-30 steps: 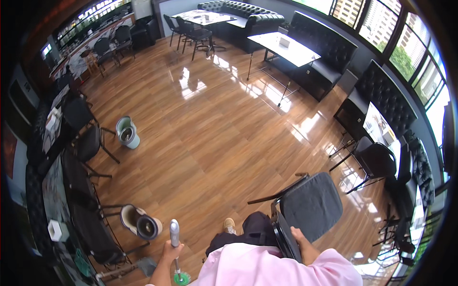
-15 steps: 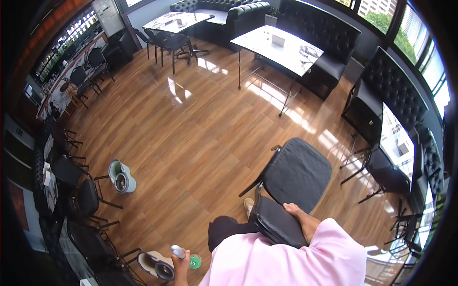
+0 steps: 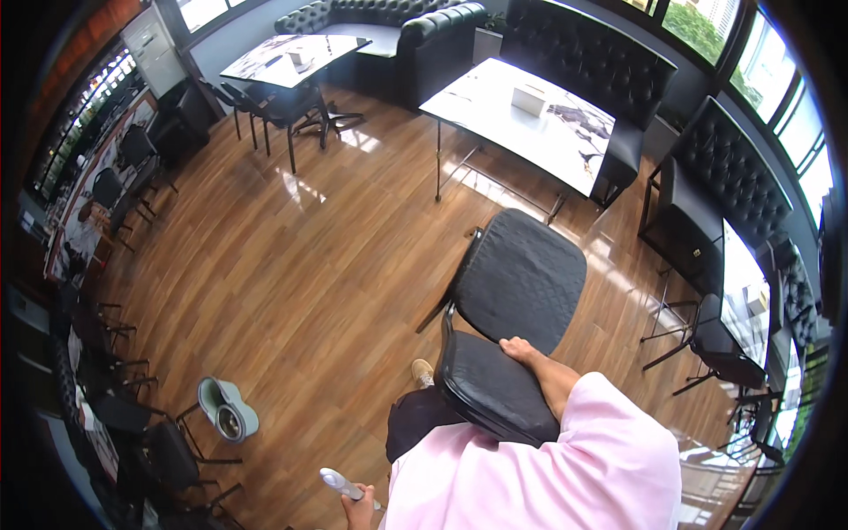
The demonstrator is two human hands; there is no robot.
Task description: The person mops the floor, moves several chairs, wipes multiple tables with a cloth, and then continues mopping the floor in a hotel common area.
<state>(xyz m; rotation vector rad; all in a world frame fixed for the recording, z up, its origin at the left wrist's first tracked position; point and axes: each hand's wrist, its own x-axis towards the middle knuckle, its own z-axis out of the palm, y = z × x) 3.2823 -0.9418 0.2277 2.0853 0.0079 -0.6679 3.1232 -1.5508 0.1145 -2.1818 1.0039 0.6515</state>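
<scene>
My right hand (image 3: pixel 521 351) is closed over the top edge of the backrest of a black padded chair (image 3: pixel 521 278). The chair stands in front of me, its seat pointing away and its backrest close against my body. Low at the left, my left hand (image 3: pixel 358 510) grips the pale grey handle of a cleaning brush (image 3: pixel 338 481). The brush's other end is hidden from view now.
On the left floor stands a pale green two-part bucket (image 3: pixel 228 411), beside a row of black chairs (image 3: pixel 172 452). Ahead are a white marble-patterned table (image 3: pixel 481 97) and a tufted black bench (image 3: pixel 587 53). Another table (image 3: pixel 746 291) stands at the right.
The chair and my right hand have moved forward across the floor, nearer the middle table. The second bucket at lower left and the brush's green bristles have gone out of view.
</scene>
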